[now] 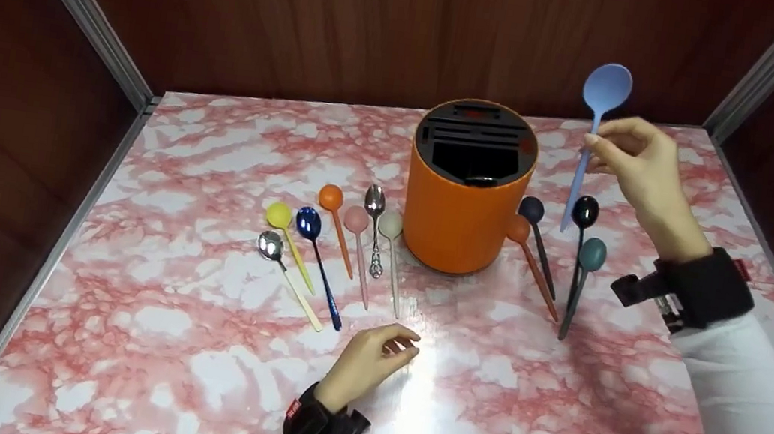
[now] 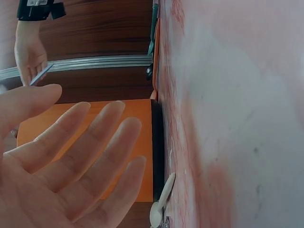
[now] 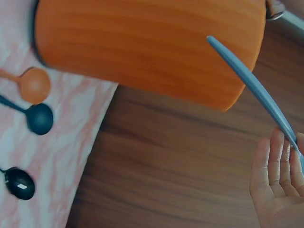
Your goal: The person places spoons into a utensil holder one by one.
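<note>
A light blue spoon (image 1: 607, 89) is pinched by its handle in my right hand (image 1: 641, 162), bowl up, to the right of the orange cylindrical utensil holder (image 1: 458, 219). In the right wrist view the blue handle (image 3: 256, 88) slants in front of the holder's side. My left hand (image 1: 370, 362) hovers near the front middle of the table, fingers loosely bent, with nothing in it. The left wrist view shows its spread fingers before the orange holder (image 2: 95, 152). The holder's black top (image 1: 477, 143) has slots and a larger opening.
Left of the holder lie several spoons, among them a yellow spoon (image 1: 279, 215), a dark blue spoon (image 1: 309, 223) and an orange spoon (image 1: 331, 198). On its right lie a black spoon (image 1: 585, 212), a green spoon (image 1: 592, 255) and others. Wood-grain panels (image 1: 383, 27) enclose the marbled table (image 1: 154, 366).
</note>
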A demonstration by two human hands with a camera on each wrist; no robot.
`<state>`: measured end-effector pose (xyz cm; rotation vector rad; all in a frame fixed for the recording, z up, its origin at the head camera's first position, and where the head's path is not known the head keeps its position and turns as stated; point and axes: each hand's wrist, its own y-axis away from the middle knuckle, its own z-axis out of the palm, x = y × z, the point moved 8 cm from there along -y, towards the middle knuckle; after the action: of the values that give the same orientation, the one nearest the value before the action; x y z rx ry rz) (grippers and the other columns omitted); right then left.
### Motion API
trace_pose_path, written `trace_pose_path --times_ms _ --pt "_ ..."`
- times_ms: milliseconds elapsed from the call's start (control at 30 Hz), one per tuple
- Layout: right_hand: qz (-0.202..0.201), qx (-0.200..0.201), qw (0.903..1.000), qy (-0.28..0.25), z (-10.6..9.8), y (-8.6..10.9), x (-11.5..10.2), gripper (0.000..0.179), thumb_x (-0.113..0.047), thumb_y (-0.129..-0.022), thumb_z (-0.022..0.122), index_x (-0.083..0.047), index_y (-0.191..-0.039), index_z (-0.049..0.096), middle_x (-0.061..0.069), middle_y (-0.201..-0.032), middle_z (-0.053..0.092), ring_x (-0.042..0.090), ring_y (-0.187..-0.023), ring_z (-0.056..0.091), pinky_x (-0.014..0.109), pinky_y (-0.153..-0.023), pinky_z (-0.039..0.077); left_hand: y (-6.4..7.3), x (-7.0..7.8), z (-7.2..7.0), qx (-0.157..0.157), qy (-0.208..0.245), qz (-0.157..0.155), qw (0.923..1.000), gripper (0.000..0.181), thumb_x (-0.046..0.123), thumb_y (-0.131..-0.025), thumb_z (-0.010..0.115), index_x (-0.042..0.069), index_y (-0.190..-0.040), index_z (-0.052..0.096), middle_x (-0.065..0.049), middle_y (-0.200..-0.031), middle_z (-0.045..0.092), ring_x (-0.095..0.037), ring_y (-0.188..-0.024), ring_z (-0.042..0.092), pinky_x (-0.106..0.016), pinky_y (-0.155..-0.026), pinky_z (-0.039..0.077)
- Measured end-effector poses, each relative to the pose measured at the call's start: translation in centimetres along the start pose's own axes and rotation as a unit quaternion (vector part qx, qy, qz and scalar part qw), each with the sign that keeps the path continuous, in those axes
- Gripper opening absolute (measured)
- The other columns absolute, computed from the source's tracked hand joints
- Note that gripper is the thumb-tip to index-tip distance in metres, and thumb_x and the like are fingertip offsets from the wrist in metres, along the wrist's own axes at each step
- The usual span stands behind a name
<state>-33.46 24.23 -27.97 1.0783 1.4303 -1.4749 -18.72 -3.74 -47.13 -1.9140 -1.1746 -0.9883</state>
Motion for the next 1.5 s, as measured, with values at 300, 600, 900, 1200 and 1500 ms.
trace_pose_path --times_ms 300,600,900,1200,1500 --pt "-0.039 -0.029 0.9984 0.03 2.5 -0.5 -2.5 0.008 0.001 -0.089 0.067 -0.007 -0.087 0.066 0.002 -0.077 0.07 0.01 -0.059 0.063 0.018 -0.061 0.055 0.2 -0.1 -0.2 -0.002 -0.002 -0.004 1.0 0.019 0.011 -0.094 0.064 -0.003 -0.105 0.068 -0.01 -0.092 0.069 -0.021 -0.083 0.065 -0.027 -0.074 0.055" --pt "-0.051 -0.025 0.9956 0.075 3.3 -0.9 -3.6 0.005 -0.004 -0.088 0.069 -0.008 -0.089 0.067 -0.002 -0.076 0.067 0.007 -0.062 0.061 0.017 -0.061 0.053 0.2 0.0 -0.2 -0.002 0.003 -0.001 1.0 0.018 0.009 -0.093 0.064 -0.004 -0.104 0.068 -0.011 -0.091 0.069 -0.021 -0.082 0.065 -0.026 -0.073 0.055" --pt "-0.064 -0.025 0.9948 0.075 4.2 -1.1 -4.4 0.005 -0.003 -0.088 0.07 -0.007 -0.091 0.068 -0.001 -0.078 0.069 0.009 -0.067 0.063 0.018 -0.063 0.054 0.2 0.0 0.0 -0.002 0.001 0.0 1.0 0.017 0.01 -0.093 0.064 -0.004 -0.103 0.068 -0.01 -0.091 0.07 -0.02 -0.081 0.066 -0.026 -0.073 0.055" --pt "-0.094 -0.029 0.994 0.048 5.2 -1.4 -5.2 0.004 -0.003 -0.087 0.072 -0.003 -0.089 0.068 0.0 -0.078 0.07 0.011 -0.069 0.065 0.018 -0.063 0.055 0.1 0.0 0.2 -0.008 0.002 -0.005 1.0 0.017 0.009 -0.092 0.064 -0.004 -0.103 0.068 -0.01 -0.09 0.07 -0.019 -0.081 0.066 -0.025 -0.073 0.055" --pt "-0.11 -0.035 0.9921 0.047 6.2 -1.6 -5.5 0.008 0.003 -0.086 0.069 -0.005 -0.089 0.069 0.002 -0.077 0.07 0.013 -0.067 0.064 0.02 -0.062 0.055 0.1 -0.1 0.2 -0.009 0.005 -0.005 0.9999 0.017 0.009 -0.093 0.064 -0.004 -0.104 0.068 -0.011 -0.092 0.07 -0.02 -0.082 0.066 -0.026 -0.073 0.055"
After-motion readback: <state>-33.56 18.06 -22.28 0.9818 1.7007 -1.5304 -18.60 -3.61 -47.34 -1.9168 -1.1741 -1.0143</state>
